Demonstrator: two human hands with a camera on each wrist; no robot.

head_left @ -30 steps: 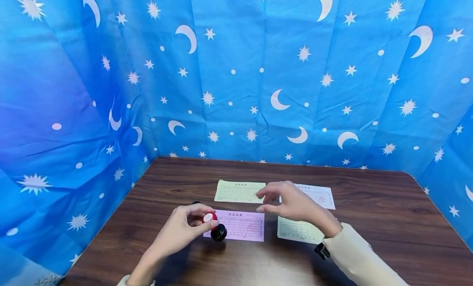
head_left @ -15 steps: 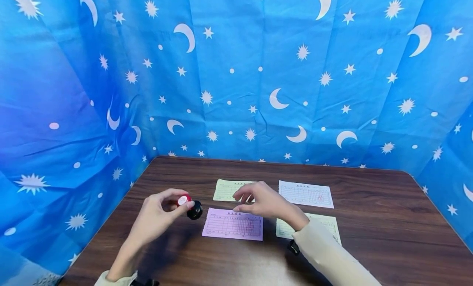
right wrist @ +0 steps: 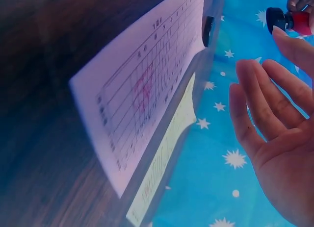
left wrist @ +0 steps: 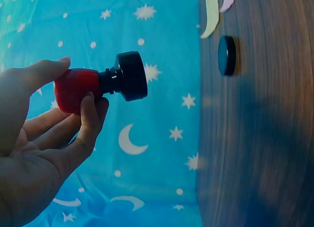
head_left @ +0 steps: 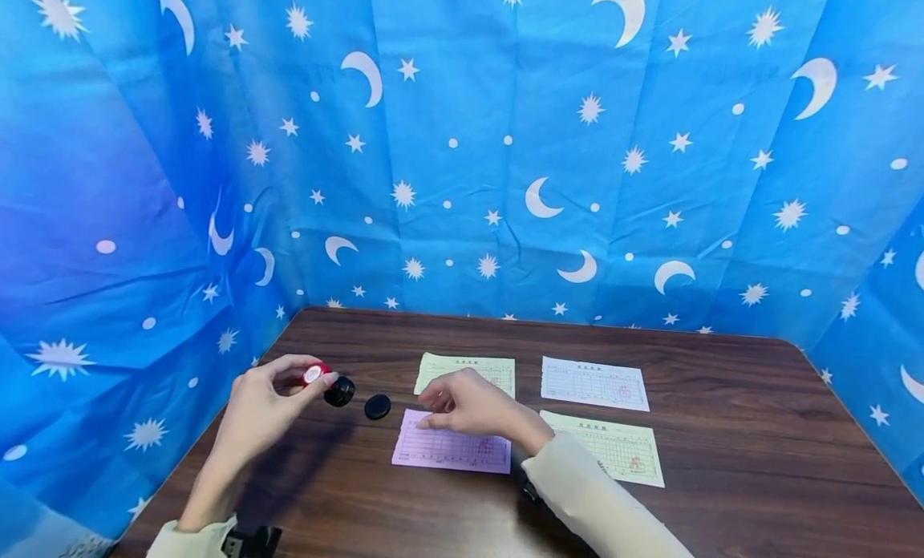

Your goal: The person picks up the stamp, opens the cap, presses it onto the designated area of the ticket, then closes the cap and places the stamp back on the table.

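Observation:
My left hand (head_left: 260, 402) grips a stamp (left wrist: 78, 89) by its round red handle, thumb on one side and fingers on the other. The stamp's black head (head_left: 339, 391) points right, held above the table. Just right of it lies a round black cap (head_left: 377, 406), flat on the wood. My right hand (head_left: 469, 402) hovers over the pink slip (head_left: 451, 454), holding nothing, its fingers bent loosely in the right wrist view. Red marks show on the pink slip, partly under that hand.
A green slip (head_left: 440, 364) lies behind the pink one. To the right are a white slip (head_left: 585, 382) and another green slip (head_left: 628, 446), both with red marks. A blue curtain (head_left: 462, 181) with moons and stars stands behind the dark wooden table (head_left: 758, 462).
My left hand has carried the stamp leftward and away from the pink slip, uncovering the black cap. My right hand has moved left from near the white slip to over the pink one.

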